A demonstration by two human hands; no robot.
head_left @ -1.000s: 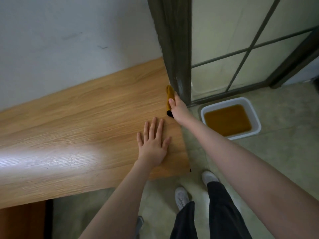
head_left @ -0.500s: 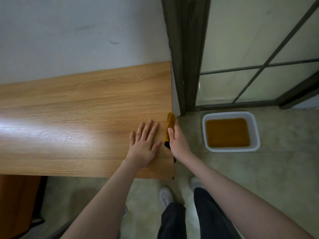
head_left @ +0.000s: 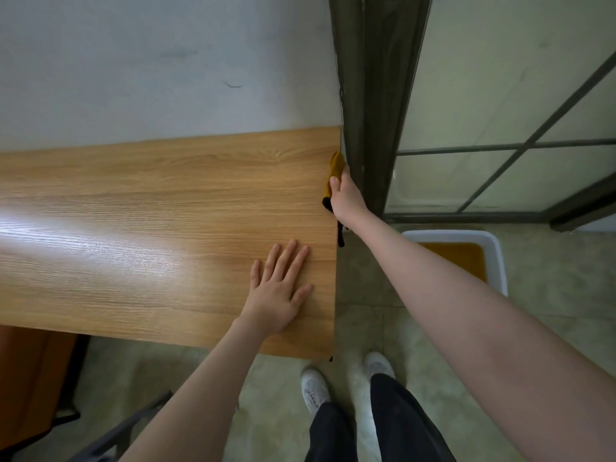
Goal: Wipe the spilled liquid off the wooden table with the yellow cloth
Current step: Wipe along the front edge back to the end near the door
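Wooden surface [head_left: 160, 228] with a pale grain fills the left of the head view, and the left hand [head_left: 278, 288] lies flat on it near the right edge, its grip apart with fingers spread and nothing held. At that right edge, farther back, the right hand [head_left: 345, 196] has its grip clamped on the yellow cloth [head_left: 336, 165] — the cloth bunched against the side of the surface, beside a dark door frame [head_left: 370, 111]. On the tiled floor [head_left: 550, 311] sits a white tub [head_left: 496, 258] of brownish liquid, near the person's white shoes [head_left: 315, 390].
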